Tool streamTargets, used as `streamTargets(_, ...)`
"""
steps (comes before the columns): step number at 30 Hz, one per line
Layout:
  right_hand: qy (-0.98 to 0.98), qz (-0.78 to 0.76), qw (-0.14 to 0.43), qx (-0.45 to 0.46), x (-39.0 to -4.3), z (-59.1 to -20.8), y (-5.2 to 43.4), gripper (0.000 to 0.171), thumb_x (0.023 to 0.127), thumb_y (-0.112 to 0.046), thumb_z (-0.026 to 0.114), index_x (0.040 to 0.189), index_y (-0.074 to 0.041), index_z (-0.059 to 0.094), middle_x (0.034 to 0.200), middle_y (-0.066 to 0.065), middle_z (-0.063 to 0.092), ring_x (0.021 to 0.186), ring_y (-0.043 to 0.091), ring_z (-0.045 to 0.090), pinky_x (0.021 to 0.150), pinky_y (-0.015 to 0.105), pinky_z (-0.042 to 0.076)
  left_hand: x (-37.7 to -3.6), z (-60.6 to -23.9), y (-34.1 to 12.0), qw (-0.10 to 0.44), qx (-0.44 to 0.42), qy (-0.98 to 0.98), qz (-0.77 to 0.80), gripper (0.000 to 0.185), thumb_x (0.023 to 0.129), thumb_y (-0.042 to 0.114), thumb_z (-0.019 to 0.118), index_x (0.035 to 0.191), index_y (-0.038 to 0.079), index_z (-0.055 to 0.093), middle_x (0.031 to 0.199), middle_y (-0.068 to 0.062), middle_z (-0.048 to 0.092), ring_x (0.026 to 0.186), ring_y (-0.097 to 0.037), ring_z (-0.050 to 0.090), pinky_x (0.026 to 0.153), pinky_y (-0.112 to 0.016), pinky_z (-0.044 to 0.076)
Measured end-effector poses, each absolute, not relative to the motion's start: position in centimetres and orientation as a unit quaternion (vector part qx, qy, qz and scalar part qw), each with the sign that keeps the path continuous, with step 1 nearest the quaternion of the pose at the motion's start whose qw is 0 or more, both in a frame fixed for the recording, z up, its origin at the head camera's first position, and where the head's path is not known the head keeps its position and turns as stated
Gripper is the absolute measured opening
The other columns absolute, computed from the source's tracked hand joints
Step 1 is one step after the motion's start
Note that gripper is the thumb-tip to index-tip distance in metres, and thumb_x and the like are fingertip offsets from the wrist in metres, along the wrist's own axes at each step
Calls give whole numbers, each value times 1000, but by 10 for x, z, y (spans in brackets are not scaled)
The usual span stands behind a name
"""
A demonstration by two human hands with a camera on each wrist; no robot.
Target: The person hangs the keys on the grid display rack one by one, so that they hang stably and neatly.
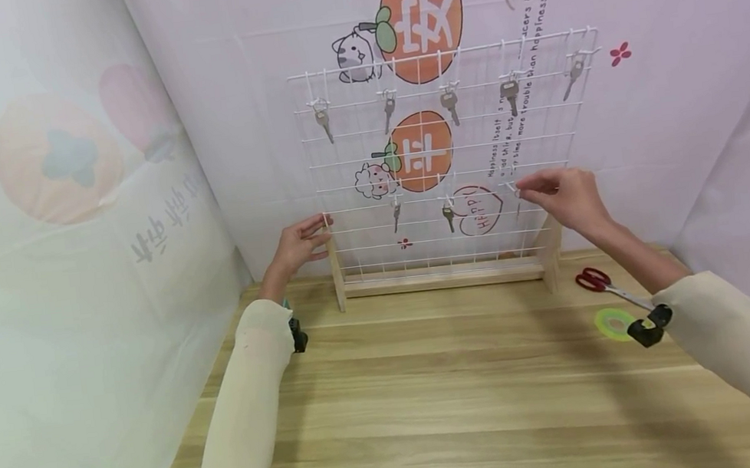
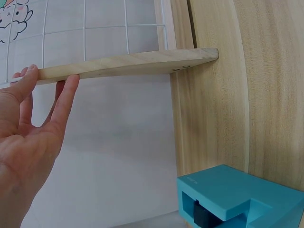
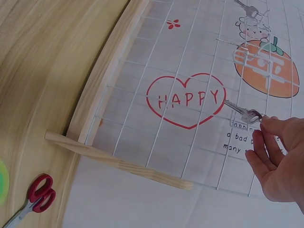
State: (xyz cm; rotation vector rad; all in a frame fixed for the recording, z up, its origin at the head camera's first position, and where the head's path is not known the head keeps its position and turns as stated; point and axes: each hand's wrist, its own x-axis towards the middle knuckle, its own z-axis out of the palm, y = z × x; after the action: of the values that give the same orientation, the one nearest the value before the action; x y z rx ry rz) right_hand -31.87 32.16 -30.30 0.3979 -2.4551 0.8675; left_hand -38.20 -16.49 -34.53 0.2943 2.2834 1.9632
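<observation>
Fingertips (image 3: pixel 266 124) of the right hand (image 1: pixel 565 197) pinch the head of a silver key (image 3: pixel 243 113) at a white hook on the lower row of the wire grid rack (image 1: pixel 449 156) — the blade still pointing away along the mesh, beside the red "HAPPY" heart (image 3: pixel 186 100) printed on the cloth behind. Across the frame, the left hand (image 1: pixel 296 247) lies open, its straight fingers (image 2: pixel 64 102) pressed against the rack's wooden side post (image 2: pixel 128 64) to steady it. The step in hand looks like the seating of this key on its hook, or its lifting off; the pictures do not settle which. Either way the next move seems to call for a small, careful slide along the hook while the left hand keeps the light frame from tipping. Two more keys hang on the same row, five along the top. Red scissors (image 1: pixel 594 280) and a green tape roll (image 1: pixel 613 324) lie on the wooden table (image 1: pixel 437 412), right of the rack.
</observation>
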Motion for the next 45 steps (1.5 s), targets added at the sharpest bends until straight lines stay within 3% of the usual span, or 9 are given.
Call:
streamTargets(22,-904,321,240,150,-327,-308,318,20,97,-3,74,115,3,77,109,24,75,94,41,73,64,-1,41,-385,-352,-161,36,116,759,640,53,105,-1,58,156,3,45,158,-13,48,143,-35,47,105,-56,51)
streamTargets(31,-902,321,248,145,-335,-309,317,19,97,-4,74,115,2,77,108,23,76,93,40,74,63,0,40,-394,-362,-162,26,116,763,636,50,105,3,61,154,8,51,155,-9,53,141,-29,52,101,-52,56)
streamTargets(41,-896,328,256,154,-332,-311,322,23,95,-1,74,118,4,75,108,26,75,93,42,73,64,-2,40,-395,-357,-162,44,107,763,636,52,105,6,62,155,11,50,158,-8,49,143,-28,49,106,-54,52)
streamTargets(45,-896,322,261,161,-327,-310,325,26,95,0,75,120,2,74,107,24,76,93,42,73,68,-3,40,-393,-349,-163,37,101,790,603,49,106,8,61,154,12,51,157,-7,51,139,-29,54,107,-55,52)
